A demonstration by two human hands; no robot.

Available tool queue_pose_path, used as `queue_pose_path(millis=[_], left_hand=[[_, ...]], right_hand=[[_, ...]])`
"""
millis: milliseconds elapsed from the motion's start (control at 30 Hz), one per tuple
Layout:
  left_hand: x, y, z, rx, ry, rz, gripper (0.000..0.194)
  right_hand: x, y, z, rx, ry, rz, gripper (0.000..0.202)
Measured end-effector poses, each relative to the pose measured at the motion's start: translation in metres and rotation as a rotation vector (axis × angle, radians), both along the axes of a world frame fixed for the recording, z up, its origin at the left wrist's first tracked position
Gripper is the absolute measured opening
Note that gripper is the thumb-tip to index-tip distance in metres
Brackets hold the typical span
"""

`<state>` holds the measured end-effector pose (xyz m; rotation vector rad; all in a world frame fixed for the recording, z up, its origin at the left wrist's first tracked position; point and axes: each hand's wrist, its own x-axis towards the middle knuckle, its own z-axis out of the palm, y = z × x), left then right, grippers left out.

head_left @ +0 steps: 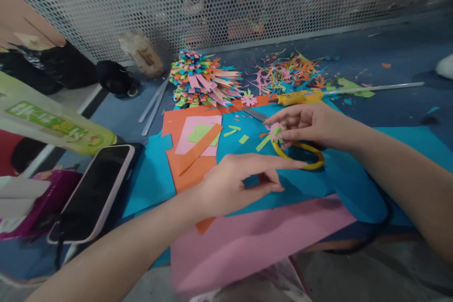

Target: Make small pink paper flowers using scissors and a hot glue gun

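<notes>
My right hand (311, 122) pinches a small pink paper flower (275, 131) with a green centre between thumb and fingertips. Beneath it lie scissors whose yellow handle (314, 167) shows as a loop and whose grey blades (255, 115) point away to the left. My left hand (237, 181) hovers over the blue paper (297, 191), index finger stretched out to the yellow handle; whether it touches I cannot tell. Its thumb is apart and it holds nothing. Green paper snippets (244, 139) lie between the hands. Another pink paper flower (249, 99) rests farther back.
Fringed paper strips (201, 78) are piled at the back, beside a heap of shredded paper (290, 73). A yellow glue gun (300, 97) with a glue stick lies behind my right hand. Left are a phone (94, 193) and a bottle (53, 118). A perforated metal panel (226, 4) stands behind.
</notes>
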<state>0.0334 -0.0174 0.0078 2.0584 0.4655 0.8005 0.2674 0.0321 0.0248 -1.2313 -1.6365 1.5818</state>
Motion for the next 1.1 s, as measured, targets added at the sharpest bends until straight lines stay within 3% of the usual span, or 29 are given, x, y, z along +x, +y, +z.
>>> queue_pose_path(millis=[100,133,267,400,533,700,833,900,1000,1100], left_hand=[[-0.0010,-0.0003,-0.0018,-0.130,0.054,-0.034,0.057],[-0.0010,0.0002,-0.0021,-0.135,0.060,-0.045,0.054],[0.0009,0.0050,-0.0006,-0.004,0.036,-0.099,0.007],[0.0017,0.0068,0.0019,0.070,0.049,-0.045,0.018],[0.0003,0.0034,0.0012,-0.017,0.099,0.049,0.026],[0.0004,0.0027,-0.0014,0.093,0.080,-0.006,0.013],[0.0014,0.0048,-0.0003,0.071,0.087,-0.039,0.007],[0.0017,0.0052,0.0017,0.043,0.101,-0.001,0.005],[0.0024,0.0047,0.0037,-0.028,0.130,0.116,0.026],[0.0035,0.0052,0.0009,-0.128,0.071,0.274,0.034]], right_hand=[[0.0006,0.0008,-0.0008,0.004,0.009,0.009,0.036],[0.0009,0.0011,-0.0010,0.008,0.007,0.012,0.037],[0.0020,0.0016,-0.0006,0.012,0.005,0.017,0.037],[0.0015,0.0011,0.0007,0.005,0.011,0.016,0.031],[0.0000,0.0003,0.0007,0.003,0.024,0.001,0.030],[0.0002,0.0004,-0.0009,0.020,0.024,-0.003,0.030],[0.0012,0.0006,-0.0016,0.054,0.033,0.007,0.025],[0.0016,0.0005,-0.0019,0.067,0.034,0.007,0.024],[0.0020,0.0000,-0.0025,0.068,0.049,-0.008,0.027],[0.0024,-0.0006,-0.0032,0.089,0.030,0.000,0.028]])
